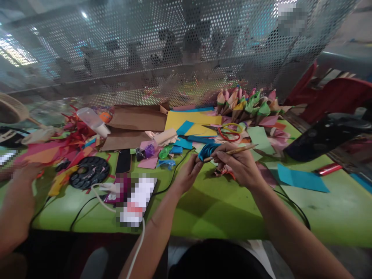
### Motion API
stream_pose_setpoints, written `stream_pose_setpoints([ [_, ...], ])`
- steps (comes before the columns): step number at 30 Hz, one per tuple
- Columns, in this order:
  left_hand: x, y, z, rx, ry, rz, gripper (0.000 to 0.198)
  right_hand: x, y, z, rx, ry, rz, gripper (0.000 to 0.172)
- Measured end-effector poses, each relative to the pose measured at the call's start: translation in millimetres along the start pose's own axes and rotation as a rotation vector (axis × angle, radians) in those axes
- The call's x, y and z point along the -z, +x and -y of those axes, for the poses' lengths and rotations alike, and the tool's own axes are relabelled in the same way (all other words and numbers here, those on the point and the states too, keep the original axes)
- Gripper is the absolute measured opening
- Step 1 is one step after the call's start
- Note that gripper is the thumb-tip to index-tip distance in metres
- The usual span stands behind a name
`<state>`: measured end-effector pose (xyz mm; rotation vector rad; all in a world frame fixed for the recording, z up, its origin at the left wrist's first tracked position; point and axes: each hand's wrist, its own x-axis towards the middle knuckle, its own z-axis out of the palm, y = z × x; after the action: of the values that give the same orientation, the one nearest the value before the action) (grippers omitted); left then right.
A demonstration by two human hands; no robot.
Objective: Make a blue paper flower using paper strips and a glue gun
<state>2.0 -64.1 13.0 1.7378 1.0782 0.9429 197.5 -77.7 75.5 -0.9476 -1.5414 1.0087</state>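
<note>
A curled strip of blue paper (pixel 208 150) is held above the green table, in the middle of the view. My left hand (pixel 188 173) pinches its lower left edge, fingers closed. On the other side, my right hand (pixel 238 166) is closed around a thin wooden stick (pixel 244 148), pencil-like, its tapered end pointing right. The stick's other end meets the blue paper near my left fingertips. Below my right hand lies a crumpled pink and red paper piece (pixel 225 171), partly covered. Scissors (pixel 232 133) with red and yellow handles rest just beyond.
Paper cones (pixel 250 102) stand at the back right, near a dark bottle (pixel 322 135). A blue sheet (pixel 302 178) lies at right. Left are a phone (pixel 139 201), black round tray (pixel 90 172), yellow glue gun (pixel 62 180) and another person's arm (pixel 19 205). Cables cross the green table (pixel 221 217).
</note>
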Motion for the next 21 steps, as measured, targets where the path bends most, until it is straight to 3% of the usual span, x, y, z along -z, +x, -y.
stream_pose_setpoints([
  [6, -0.9, 0.4, 0.9, 0.022, -0.008, 0.000, 0.034, 1.8, 0.3, -3.2, -0.024, 0.030, 0.027, 0.027],
  [21, -0.4, 1.0, 6.1, -0.008, -0.026, -0.041, 0.039, -0.8, -3.9, 1.9, 0.151, -0.229, -0.056, 0.021],
])
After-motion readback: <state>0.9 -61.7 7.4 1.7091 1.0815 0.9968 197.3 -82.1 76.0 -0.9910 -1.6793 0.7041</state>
